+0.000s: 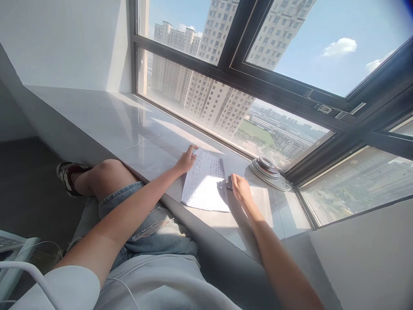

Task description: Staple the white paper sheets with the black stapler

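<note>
A notebook or stack of paper [206, 185] with lines of handwriting lies on the tiled window sill, partly in bright sun. At its upper left edge, my left hand [187, 160] is closed, thumb over the page and fingers curled round the edge. My right hand [241, 188] is closed just beyond the right edge of the paper. A small dark object [229, 183] pokes out from its fingers towards the page; its kind is too small to make out.
A stack of plates or round lids [267, 170] stands in the sill's corner by the window frame [226, 77]. The sill [142, 146] drops off at its front edge beside my legs. A pale metal frame [19, 262] and a white cable [124, 286] are at lower left.
</note>
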Tool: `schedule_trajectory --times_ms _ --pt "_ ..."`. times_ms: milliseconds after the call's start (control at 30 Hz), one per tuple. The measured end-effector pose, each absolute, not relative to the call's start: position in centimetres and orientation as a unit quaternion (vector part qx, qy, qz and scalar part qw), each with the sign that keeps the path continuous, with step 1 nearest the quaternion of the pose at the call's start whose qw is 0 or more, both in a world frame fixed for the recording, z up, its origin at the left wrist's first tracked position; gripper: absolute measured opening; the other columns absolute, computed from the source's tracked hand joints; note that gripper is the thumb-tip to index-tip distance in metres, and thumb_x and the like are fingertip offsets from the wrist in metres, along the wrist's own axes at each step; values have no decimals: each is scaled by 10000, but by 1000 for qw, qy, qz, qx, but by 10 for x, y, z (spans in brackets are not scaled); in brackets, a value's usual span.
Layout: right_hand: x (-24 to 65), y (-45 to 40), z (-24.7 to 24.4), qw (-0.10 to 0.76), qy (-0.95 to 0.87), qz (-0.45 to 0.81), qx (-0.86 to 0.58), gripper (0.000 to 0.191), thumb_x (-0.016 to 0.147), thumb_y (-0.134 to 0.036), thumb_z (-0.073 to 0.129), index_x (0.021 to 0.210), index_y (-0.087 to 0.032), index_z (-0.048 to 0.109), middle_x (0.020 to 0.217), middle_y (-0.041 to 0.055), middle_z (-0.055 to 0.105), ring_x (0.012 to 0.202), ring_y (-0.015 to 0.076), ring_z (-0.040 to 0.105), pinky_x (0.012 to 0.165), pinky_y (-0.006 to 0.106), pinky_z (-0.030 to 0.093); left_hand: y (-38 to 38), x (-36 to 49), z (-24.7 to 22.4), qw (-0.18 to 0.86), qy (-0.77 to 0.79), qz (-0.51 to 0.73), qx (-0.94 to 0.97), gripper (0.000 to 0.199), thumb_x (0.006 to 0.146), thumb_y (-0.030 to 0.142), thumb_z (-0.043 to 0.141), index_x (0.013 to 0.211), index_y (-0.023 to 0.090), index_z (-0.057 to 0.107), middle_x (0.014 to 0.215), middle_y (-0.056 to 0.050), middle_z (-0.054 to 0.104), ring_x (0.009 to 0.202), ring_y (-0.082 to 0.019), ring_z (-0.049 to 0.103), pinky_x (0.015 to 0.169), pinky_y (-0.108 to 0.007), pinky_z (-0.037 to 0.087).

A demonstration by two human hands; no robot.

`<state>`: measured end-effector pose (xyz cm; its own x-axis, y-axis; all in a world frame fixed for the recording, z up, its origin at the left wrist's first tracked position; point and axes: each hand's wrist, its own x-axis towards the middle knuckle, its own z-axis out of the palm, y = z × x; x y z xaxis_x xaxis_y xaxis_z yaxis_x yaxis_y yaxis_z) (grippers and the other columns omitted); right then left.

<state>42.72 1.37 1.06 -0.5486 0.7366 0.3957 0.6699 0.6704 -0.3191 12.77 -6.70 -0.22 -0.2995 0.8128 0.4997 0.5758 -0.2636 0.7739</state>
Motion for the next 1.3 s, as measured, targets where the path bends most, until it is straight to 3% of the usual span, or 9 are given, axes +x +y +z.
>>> schedule_trajectory --times_ms 133,500,867,1300 --pt "425 9 13 233 -881 30 -410 538 1034 -608 164 699 -241 369 716 36 538 705 205 450 666 298 327 -68 128 -1 132 591 544 581 343 978 237 399 1320 239 426 549 104 291 409 -125 251 513 -251 234" --pt "419 3 13 174 -882 -33 -436 442 1058 -473 271 760 -216 473 869 50 638 823 202 513 735 307 302 -68 128 -2 127 584 545 588 320 986 247 400 1304 236 431 532 109 288 411 -128 260 516 -255 238" --pt "416 5 5 170 -881 -78 -434 439 1073 -442 309 821 -212 584 894 59 667 893 220 536 730 320 268 -71 130 2 131 595 540 581 320 979 238 400 1296 236 440 538 104 301 427 -134 281 550 -262 264" --pt "414 1 -2 190 -877 -133 -421 412 1073 -392 308 849 -207 599 899 75 678 933 240 543 767 335 267 -69 128 0 130 590 542 584 324 982 247 405 1304 235 442 536 106 275 427 -133 255 526 -262 229"
